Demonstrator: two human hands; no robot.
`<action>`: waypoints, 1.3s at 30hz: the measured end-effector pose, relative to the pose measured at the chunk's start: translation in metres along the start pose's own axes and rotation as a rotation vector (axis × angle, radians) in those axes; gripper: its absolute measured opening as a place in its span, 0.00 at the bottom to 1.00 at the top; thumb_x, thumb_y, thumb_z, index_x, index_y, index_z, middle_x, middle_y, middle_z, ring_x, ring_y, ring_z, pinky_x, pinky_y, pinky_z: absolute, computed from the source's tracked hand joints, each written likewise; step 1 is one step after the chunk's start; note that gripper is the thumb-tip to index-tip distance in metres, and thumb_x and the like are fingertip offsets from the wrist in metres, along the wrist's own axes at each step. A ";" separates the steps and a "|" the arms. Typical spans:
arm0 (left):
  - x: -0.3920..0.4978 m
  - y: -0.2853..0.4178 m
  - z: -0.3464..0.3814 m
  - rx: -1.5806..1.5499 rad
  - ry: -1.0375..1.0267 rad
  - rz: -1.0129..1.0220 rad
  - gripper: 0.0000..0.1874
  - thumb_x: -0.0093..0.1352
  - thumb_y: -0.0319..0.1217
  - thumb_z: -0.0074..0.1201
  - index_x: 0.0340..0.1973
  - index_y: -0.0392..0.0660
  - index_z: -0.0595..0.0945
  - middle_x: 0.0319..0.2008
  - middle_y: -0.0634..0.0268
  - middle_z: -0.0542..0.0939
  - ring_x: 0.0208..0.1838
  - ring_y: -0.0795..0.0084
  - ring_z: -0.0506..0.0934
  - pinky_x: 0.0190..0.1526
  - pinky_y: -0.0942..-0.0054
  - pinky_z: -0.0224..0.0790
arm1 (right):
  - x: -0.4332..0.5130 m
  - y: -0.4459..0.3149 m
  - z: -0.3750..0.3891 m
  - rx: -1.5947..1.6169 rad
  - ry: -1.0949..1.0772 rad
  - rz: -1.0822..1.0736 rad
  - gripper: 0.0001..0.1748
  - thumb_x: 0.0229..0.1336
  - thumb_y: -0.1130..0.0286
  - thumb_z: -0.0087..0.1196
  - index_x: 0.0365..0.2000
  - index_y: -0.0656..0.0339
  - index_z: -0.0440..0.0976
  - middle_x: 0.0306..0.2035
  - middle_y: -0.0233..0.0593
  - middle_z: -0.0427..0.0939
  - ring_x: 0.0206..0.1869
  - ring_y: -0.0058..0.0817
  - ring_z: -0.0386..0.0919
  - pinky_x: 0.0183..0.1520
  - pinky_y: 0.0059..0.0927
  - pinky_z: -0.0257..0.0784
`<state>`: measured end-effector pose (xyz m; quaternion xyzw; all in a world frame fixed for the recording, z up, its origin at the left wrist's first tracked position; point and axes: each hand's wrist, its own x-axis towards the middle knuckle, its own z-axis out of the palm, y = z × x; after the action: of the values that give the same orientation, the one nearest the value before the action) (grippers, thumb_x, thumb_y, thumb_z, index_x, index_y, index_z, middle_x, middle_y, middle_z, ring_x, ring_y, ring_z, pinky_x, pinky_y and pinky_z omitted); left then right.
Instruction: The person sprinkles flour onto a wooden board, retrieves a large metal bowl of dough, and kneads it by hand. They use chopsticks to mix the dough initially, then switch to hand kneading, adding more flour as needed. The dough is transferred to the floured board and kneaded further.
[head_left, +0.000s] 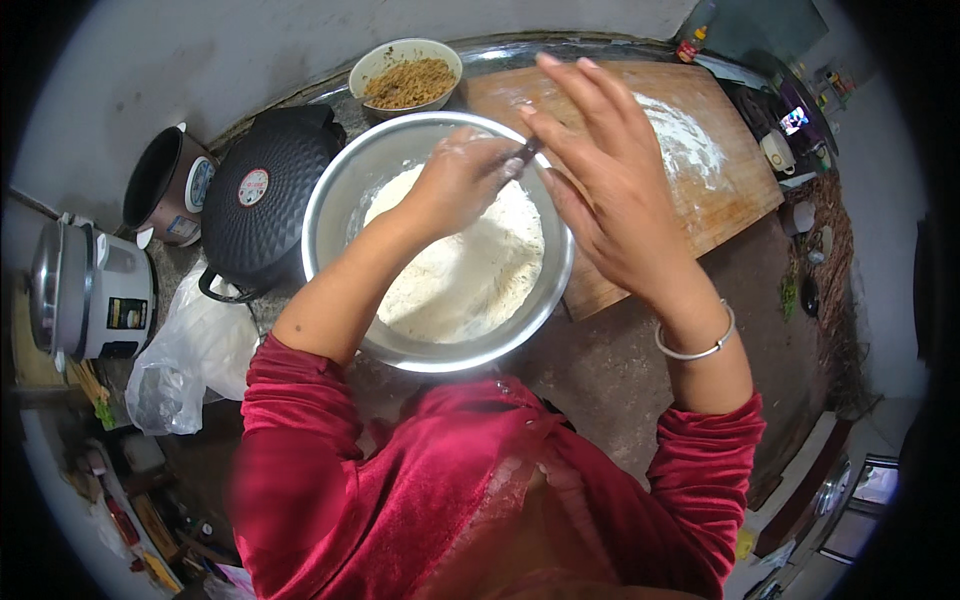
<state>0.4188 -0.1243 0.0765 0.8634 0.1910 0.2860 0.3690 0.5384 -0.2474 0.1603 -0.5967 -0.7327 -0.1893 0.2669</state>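
Note:
A wide metal basin (439, 358) holds pale flour (450, 277). Over its upper part is my left hand (466, 180), dusted with flour, its fingers closed around a small dark object (531, 150) whose kind is unclear. My right hand (611, 172), with a metal bangle at the wrist, is raised beyond the basin's right rim, fingers spread and nothing in its grasp; its fingertips are close to the dark object. Behind the right hand lies a wooden board (720, 202) with a scatter of white flour (686, 142).
A bowl of brown crumbly filling (412, 81) stands behind the basin. To the left are a black lidded pan (270, 195), a cooker pot (169, 187), a white rice cooker (120, 292) and a plastic bag (199, 337). A red-labelled bottle (691, 45) stands at the back right.

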 end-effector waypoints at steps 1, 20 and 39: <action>-0.002 0.002 0.001 0.015 -0.048 0.004 0.10 0.60 0.31 0.48 0.36 0.45 0.77 0.29 0.54 0.75 0.36 0.58 0.70 0.39 0.65 0.63 | 0.002 0.000 0.000 -0.039 -0.073 0.002 0.14 0.42 0.76 0.50 0.36 0.62 0.72 0.43 0.46 0.69 0.44 0.40 0.69 0.44 0.35 0.64; -0.076 -0.101 0.031 0.768 -0.531 -0.607 0.31 0.56 0.39 0.52 0.50 0.34 0.62 0.45 0.49 0.64 0.48 0.52 0.65 0.42 0.59 0.65 | -0.056 0.024 0.040 0.259 -0.575 0.653 0.14 0.47 0.65 0.49 0.20 0.69 0.72 0.18 0.52 0.71 0.22 0.42 0.71 0.27 0.37 0.66; -0.066 -0.090 0.057 0.701 -0.468 -0.305 0.33 0.53 0.43 0.56 0.50 0.40 0.64 0.46 0.52 0.65 0.49 0.57 0.65 0.43 0.62 0.65 | -0.055 0.029 0.011 0.139 -0.417 0.662 0.12 0.46 0.68 0.49 0.19 0.68 0.72 0.18 0.55 0.70 0.23 0.48 0.71 0.27 0.41 0.64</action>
<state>0.3939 -0.1307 -0.0461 0.9398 0.3129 -0.0564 0.1254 0.5726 -0.2770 0.1166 -0.8069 -0.5502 0.0824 0.1988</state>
